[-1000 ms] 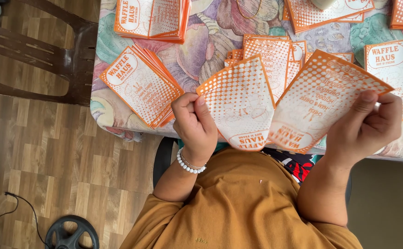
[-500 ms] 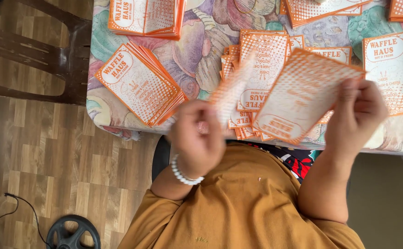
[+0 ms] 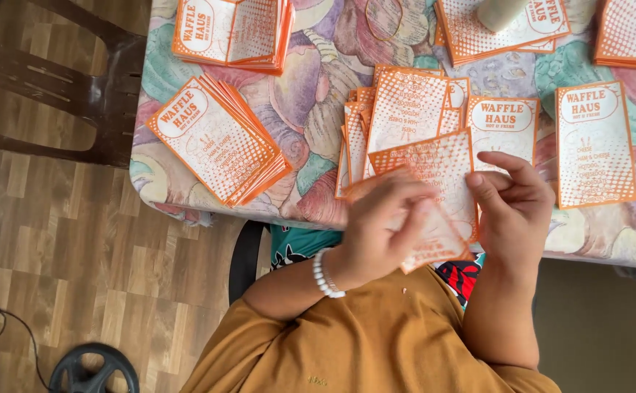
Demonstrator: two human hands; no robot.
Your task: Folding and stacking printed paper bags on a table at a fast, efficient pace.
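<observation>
hands: your left hand (image 3: 380,229) and right hand (image 3: 513,207) are gripping one orange-and-white paper sleeve (image 3: 434,182) in their fingers | done: several stacks (image 3: 219,138) are lying on the desk (image 3: 318,109) | left: loose pile (image 3: 398,116) is waiting

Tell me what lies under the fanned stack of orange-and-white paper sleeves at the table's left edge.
The fanned stack rests directly on the patterned tablecloth, overlapping its edge slightly. The cloth's pattern beneath it is covered, and anything between stack and cloth cannot be seen.
</observation>
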